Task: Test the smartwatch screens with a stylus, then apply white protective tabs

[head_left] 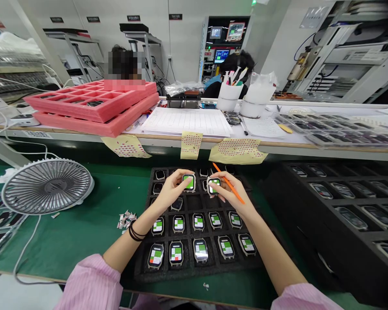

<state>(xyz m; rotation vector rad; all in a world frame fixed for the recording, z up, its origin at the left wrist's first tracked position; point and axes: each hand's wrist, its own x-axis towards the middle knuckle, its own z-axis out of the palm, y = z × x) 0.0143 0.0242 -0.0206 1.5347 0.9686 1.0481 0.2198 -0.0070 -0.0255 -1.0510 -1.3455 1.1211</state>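
My left hand [177, 186] is closed on a square smartwatch [190, 183] with a green and white screen, thumb over its face. A second smartwatch [214, 187], its screen also lit, sits in my right hand [230, 192]. An orange stick like a pen or pry tool [229, 183] lies across that same hand, tucked against the fingers. Both watches are held above a black foam tray [194, 270] with square pockets. Its two nearest rows carry several strapless watches [200, 249] with lit green and white screens. Farther back, partly behind my hands, the watches have dark screens.
At left a round fan [48, 185] stands by small paper scraps [126, 219]. Stacked black trays [310, 232] of watches fill the right. Pink foam trays [93, 107], paper sheets [187, 120] and white pen cups [229, 97] occupy the shelf ahead. Two people sit beyond it.
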